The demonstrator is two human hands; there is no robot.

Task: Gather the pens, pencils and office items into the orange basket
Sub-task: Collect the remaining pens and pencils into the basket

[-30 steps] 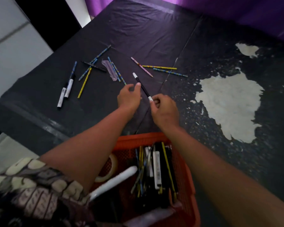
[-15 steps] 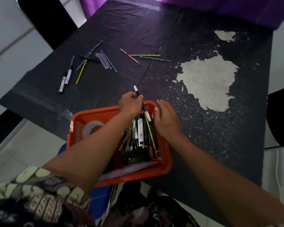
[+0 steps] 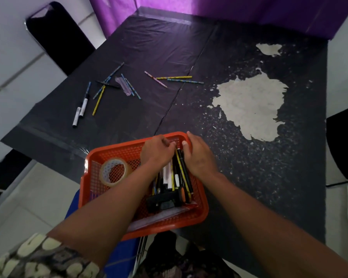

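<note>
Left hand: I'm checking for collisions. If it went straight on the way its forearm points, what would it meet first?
Probably the far rim of the orange basket, just beyond the left hand; depth is unclear.
</note>
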